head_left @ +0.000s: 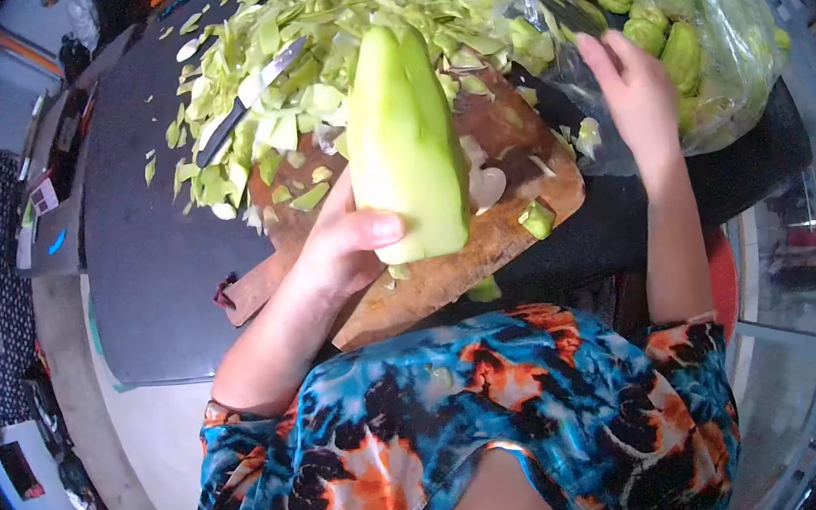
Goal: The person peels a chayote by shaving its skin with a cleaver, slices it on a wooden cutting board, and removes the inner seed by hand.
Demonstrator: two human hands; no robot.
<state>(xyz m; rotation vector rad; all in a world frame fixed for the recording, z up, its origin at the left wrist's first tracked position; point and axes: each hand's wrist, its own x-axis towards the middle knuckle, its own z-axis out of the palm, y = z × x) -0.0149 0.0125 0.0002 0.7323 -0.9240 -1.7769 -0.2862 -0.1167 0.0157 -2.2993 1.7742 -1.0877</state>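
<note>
Green vegetable (405, 155) fills the gripping left hand (344, 244); the right hand (639, 93) bends at the bag (734, 67), grip unclear.

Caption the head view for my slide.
Left hand holding a peeled green vegetable above a wooden board, right hand at a plastic bag, knife on heaped peelings.

The left hand (351, 236) holds a peeled chayote (403, 150) above the wooden cutting board (413, 300). The right hand (633, 88) is at the clear plastic bag (748, 100) of chayotes (680, 58), by the far right corner of the dark table (145, 285). A black-handled knife (250, 102) lies on peelings (278, 38) toward the table's far edge; a green offcut (537, 220) sits near the board's right corner.
</note>
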